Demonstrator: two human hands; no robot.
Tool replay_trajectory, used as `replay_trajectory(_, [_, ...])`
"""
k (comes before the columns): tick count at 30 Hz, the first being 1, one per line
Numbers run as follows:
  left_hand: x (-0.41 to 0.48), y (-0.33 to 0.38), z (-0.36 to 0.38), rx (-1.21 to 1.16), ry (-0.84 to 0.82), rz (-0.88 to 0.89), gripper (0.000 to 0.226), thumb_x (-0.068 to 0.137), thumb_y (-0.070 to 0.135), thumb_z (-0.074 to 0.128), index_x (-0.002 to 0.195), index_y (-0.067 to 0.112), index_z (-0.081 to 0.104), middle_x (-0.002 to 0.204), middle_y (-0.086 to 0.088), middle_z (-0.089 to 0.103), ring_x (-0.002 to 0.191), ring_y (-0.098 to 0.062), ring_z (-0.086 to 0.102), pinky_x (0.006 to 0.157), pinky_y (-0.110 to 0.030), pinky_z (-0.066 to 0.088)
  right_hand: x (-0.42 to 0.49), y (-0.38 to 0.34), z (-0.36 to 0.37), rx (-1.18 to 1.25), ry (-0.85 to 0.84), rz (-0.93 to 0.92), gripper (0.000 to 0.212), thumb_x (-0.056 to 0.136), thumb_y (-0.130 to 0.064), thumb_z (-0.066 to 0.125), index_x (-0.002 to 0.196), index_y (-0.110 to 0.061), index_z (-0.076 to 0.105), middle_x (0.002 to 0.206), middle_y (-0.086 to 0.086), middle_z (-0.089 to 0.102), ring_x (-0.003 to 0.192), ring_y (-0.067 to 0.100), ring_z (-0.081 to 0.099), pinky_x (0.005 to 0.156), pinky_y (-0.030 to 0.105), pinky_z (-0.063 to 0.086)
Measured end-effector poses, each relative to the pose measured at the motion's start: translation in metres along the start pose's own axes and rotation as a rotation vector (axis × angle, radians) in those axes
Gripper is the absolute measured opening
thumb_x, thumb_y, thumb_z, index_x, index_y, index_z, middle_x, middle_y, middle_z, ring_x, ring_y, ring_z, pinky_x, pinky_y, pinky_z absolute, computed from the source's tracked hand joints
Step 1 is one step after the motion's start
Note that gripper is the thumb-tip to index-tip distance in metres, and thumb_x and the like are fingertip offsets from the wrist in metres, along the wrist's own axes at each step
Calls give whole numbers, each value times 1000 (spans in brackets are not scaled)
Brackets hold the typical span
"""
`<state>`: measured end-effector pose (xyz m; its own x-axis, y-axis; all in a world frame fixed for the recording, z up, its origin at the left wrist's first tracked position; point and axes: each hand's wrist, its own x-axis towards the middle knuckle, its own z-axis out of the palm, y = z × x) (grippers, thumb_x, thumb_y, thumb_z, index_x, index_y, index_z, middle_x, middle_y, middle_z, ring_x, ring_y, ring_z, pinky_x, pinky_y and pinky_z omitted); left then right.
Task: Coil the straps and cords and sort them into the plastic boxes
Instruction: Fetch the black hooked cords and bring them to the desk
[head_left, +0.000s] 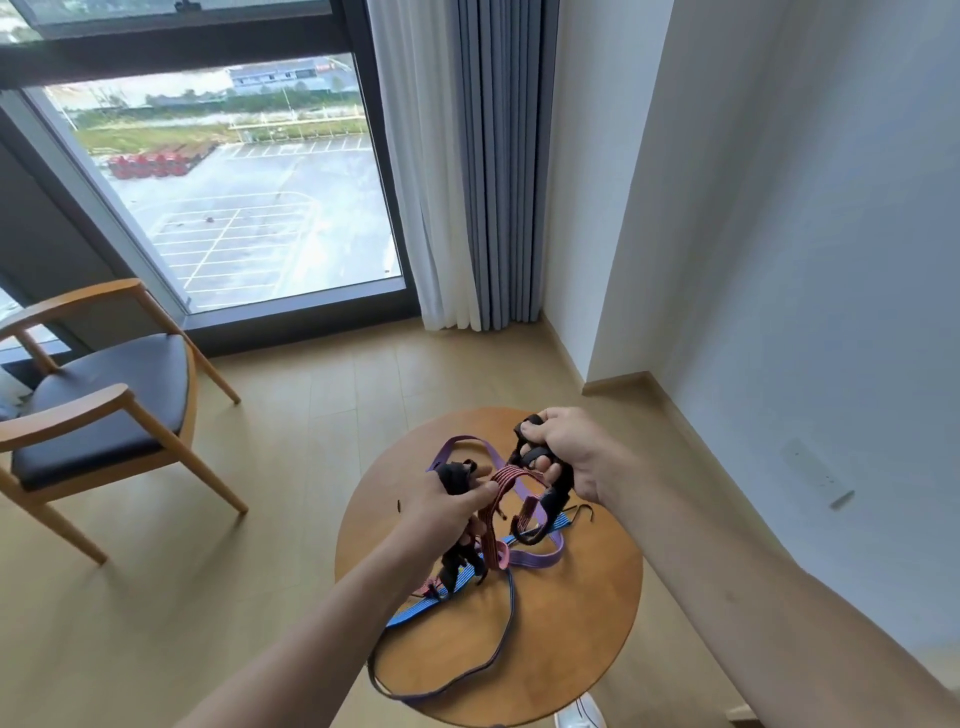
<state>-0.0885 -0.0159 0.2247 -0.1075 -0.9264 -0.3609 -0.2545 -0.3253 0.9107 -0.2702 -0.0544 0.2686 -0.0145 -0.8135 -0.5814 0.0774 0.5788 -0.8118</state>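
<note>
Left hand (441, 512) grips black webbing (455, 475) and red cord (511, 474), right hand (571, 447), at its 2 o'clock, clenches a black strap (556, 496), seemingly to pull the tangle (530, 558) apart.

Above a round wooden bench (571, 623), the left hand (437, 514) and right hand (571, 447) each grip black webbing (555, 501), a red striped cord (511, 475) looped between them. A purple strap (535, 560) and a blue strap (410, 616) lie tangled beneath.

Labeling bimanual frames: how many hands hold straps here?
2. Left hand grips a black strap beside the red striped cord, over the round table; right hand grips a looped black strap farther back.
</note>
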Motion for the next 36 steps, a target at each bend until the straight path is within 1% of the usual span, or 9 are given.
replay_trajectory(5, [-10, 23, -26, -79, 94, 149, 14, 95, 28, 74, 104, 37, 74, 83, 2, 77, 66, -14, 69, 66, -33, 56, -36, -26, -14, -182, -93, -294, 13, 100, -18, 60, 100, -5, 61, 73, 8, 63, 44, 13, 43, 33, 20, 31])
replay_trajectory(9, [-15, 54, -40, -7, 55, 330, 45, 91, 29, 78, 133, 36, 64, 97, 23, 72, 72, -12, 74, 63, -23, 58, -80, -55, -17, -257, -208, -433, 14, 99, -20, 61, 101, -7, 62, 73, 7, 63, 45, 12, 45, 34, 20, 33])
replay_trajectory(14, [-32, 95, -28, 164, -82, 519, 72, 70, 29, 95, 133, 24, 63, 108, 7, 73, 96, -9, 69, 80, -17, 55, -145, -76, -11, -212, -350, -572, 15, 97, -22, 63, 102, -9, 64, 76, 11, 62, 46, 18, 42, 35, 20, 33])
replay_trajectory(16, [-43, 108, -18, 161, -183, 543, 49, 74, 25, 92, 118, 19, 71, 96, 1, 77, 84, -14, 72, 75, -30, 59, -168, -72, -13, -261, -283, -614, 23, 94, -28, 65, 105, -8, 65, 78, 9, 63, 54, 23, 46, 37, 22, 36])
replay_trajectory(19, [-57, 120, -10, 83, -289, 546, 16, 85, 21, 84, 92, 9, 75, 66, -3, 70, 53, -13, 62, 53, -24, 50, -200, -54, -27, -290, -65, -671, 23, 92, -32, 70, 105, -13, 68, 79, 3, 64, 60, 22, 52, 40, 22, 38])
replay_trajectory(24, [-91, 140, 22, -32, -482, 548, 19, 91, 14, 75, 72, 14, 76, 53, -7, 60, 42, -13, 52, 44, -21, 39, -246, 6, -58, -255, 156, -635, 49, 73, -39, 85, 116, -30, 63, 90, -10, 68, 81, 10, 67, 68, 30, 52])
replay_trajectory(26, [-112, 145, 46, -48, -585, 555, 21, 87, 16, 75, 67, 22, 75, 52, -4, 59, 44, -14, 52, 45, -24, 39, -261, 34, -62, -274, 196, -634, 53, 69, -36, 88, 115, -33, 63, 89, -18, 69, 84, 2, 66, 73, 19, 50])
replay_trajectory(31, [-167, 142, 115, 35, -757, 548, 8, 69, 27, 76, 65, 21, 72, 55, -7, 60, 52, -20, 56, 50, -30, 44, -295, 93, -73, -166, 328, -726, 30, 76, 2, 82, 95, -14, 65, 91, -4, 71, 88, 14, 67, 80, 24, 51])
replay_trajectory(36, [-212, 133, 184, 174, -914, 519, 5, 76, 23, 73, 72, 21, 74, 60, -1, 62, 50, -19, 58, 47, -27, 43, -347, 149, -115, -19, 581, -666, 11, 80, -14, 76, 84, -19, 67, 73, -6, 65, 69, 13, 63, 64, 22, 48])
